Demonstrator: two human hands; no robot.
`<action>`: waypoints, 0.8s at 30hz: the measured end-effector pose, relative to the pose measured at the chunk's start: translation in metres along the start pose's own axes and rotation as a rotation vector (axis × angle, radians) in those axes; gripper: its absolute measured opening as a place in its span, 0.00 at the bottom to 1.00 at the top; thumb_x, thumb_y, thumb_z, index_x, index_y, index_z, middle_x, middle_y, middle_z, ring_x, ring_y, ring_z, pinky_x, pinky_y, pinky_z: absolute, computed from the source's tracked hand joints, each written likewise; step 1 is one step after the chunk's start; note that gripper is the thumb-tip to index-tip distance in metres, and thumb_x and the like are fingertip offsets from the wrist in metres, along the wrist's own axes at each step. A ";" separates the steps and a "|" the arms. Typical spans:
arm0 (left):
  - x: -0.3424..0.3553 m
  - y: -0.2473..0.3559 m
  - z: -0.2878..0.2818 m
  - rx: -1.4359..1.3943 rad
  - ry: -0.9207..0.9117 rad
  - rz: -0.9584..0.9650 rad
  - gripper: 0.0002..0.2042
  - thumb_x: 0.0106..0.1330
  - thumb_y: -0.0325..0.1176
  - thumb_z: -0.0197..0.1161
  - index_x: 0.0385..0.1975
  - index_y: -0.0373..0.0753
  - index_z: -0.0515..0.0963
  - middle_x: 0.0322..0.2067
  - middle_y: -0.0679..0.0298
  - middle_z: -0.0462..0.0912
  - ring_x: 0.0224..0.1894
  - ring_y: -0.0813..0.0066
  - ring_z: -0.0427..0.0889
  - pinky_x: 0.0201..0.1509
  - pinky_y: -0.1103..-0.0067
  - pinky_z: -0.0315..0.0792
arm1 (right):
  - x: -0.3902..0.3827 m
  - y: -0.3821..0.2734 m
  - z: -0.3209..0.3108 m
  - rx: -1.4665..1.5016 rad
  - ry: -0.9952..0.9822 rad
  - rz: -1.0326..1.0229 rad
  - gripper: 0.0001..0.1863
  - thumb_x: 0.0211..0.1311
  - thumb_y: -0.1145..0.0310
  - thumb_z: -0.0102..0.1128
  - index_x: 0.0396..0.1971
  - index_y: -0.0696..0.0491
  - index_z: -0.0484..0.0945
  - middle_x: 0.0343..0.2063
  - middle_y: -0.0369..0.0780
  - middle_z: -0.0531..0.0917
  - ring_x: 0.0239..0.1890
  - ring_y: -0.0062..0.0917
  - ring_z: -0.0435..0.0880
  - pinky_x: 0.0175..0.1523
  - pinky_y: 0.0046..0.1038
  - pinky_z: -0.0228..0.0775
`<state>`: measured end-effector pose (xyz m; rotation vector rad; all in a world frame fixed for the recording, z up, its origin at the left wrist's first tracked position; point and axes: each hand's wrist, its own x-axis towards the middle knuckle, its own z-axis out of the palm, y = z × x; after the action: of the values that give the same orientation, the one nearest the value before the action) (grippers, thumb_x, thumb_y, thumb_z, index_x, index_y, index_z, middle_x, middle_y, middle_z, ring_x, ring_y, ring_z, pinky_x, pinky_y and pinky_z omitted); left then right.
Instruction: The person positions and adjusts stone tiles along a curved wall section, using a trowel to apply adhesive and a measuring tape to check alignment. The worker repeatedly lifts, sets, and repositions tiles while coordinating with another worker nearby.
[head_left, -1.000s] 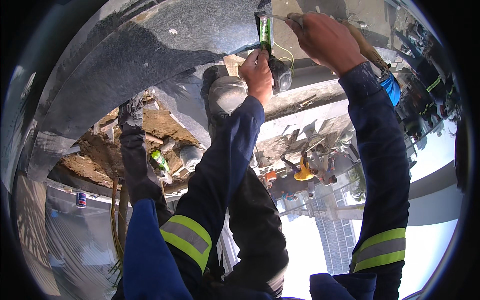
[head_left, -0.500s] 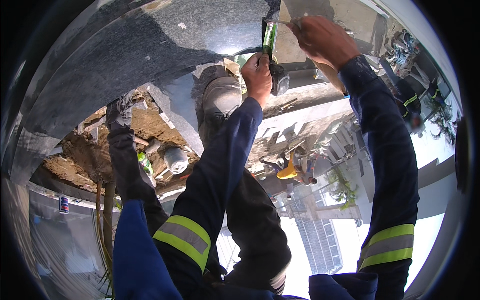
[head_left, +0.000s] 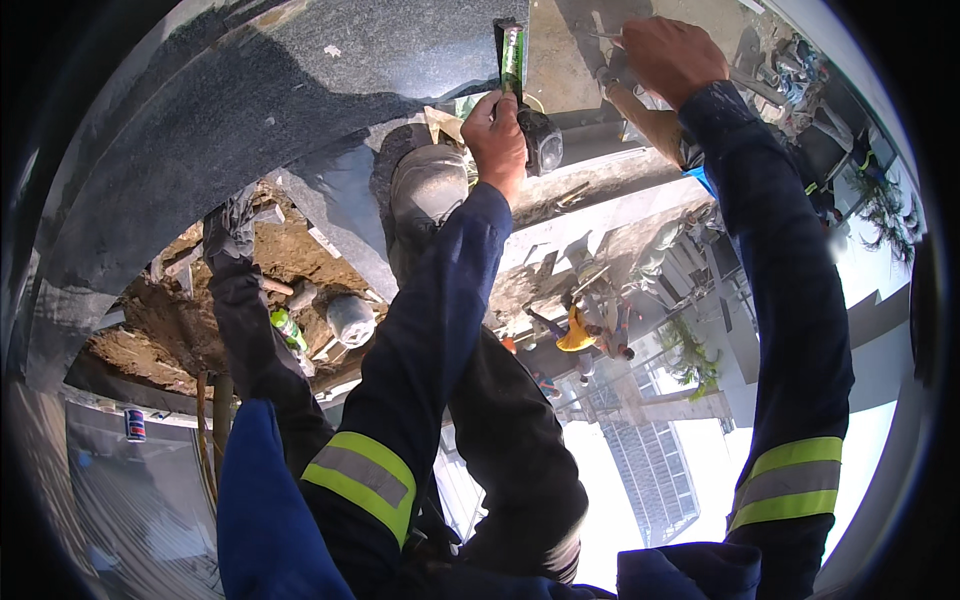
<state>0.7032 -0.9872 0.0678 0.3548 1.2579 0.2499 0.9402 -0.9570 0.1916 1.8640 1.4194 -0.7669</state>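
Note:
My left hand (head_left: 496, 140) is closed round the lower end of a narrow green-and-black bar with pale print (head_left: 512, 58). The bar stands upright in the view, beside the right edge of a dark grey stone slab (head_left: 400, 60). To the right and apart from the bar, my right hand (head_left: 675, 58) is closed on a thin pale tool (head_left: 606, 36). Only the tool's tip shows, so its kind cannot be told. A dark round object (head_left: 543, 143) sits just right of my left wrist.
My dusty grey shoe (head_left: 430, 185) rests below the slab. Dug brown soil (head_left: 290, 245) lies at the left, with a whitish container (head_left: 351, 320) and a green bottle (head_left: 288, 328). A person in a yellow top (head_left: 577, 330) is farther off. Debris (head_left: 795, 85) lies at the upper right.
My right hand has drawn right, away from the bar's top, where its tool tip was earlier. My left hand and the bar appear slightly farther left and higher in the view.

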 end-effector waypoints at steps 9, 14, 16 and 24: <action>-0.017 0.032 -0.013 0.056 -0.145 -0.134 0.12 0.70 0.31 0.63 0.43 0.25 0.82 0.32 0.68 0.82 0.35 0.83 0.75 0.40 0.81 0.69 | -0.113 -0.030 -0.033 0.714 0.242 0.460 0.24 0.78 0.52 0.48 0.41 0.58 0.84 0.40 0.54 0.85 0.43 0.54 0.83 0.48 0.45 0.74; -0.068 0.114 -0.086 0.421 -0.566 -0.303 0.24 0.76 0.50 0.51 0.55 0.32 0.76 0.33 0.65 0.83 0.35 0.80 0.77 0.43 0.81 0.71 | -0.230 -0.189 0.064 1.299 -0.086 0.894 0.24 0.77 0.51 0.47 0.46 0.57 0.83 0.40 0.55 0.85 0.46 0.55 0.82 0.50 0.46 0.73; -0.093 0.178 -0.114 0.518 -0.675 -0.457 0.38 0.77 0.66 0.33 0.68 0.37 0.66 0.27 0.60 0.83 0.22 0.77 0.78 0.30 0.79 0.75 | -0.307 -0.278 0.103 1.313 -0.398 0.915 0.27 0.77 0.49 0.44 0.42 0.57 0.84 0.40 0.54 0.85 0.46 0.55 0.82 0.52 0.48 0.73; -0.225 0.451 -0.264 0.740 0.145 -0.488 0.43 0.72 0.73 0.29 0.62 0.39 0.73 0.21 0.64 0.78 0.18 0.74 0.76 0.26 0.77 0.74 | -0.492 -0.369 0.115 1.328 -0.461 0.665 0.22 0.77 0.59 0.42 0.45 0.63 0.77 0.36 0.58 0.85 0.36 0.55 0.84 0.42 0.50 0.74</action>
<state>0.3893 -0.6247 0.3738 0.6479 1.5099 -0.6359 0.4593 -1.2632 0.4480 2.5254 -0.2244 -1.8209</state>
